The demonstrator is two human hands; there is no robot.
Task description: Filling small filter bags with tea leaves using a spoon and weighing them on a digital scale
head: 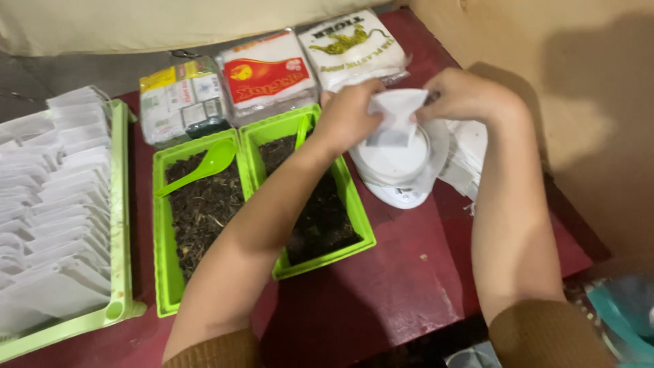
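Pinching white pouch (397, 116) between both hands (left hand (351, 116), right hand (466, 95)), above scale (398, 174)

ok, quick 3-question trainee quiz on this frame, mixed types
1. True or false: both hands hold the small white paper bag above the white scale.
2. Where does the green spoon lie? A) left green tray B) right green tray C) on the scale
3. Fill in: both green trays hold dark loose ____.

Key: 1 true; 2 A; 3 leaves. The left hand and right hand both grip the bag.
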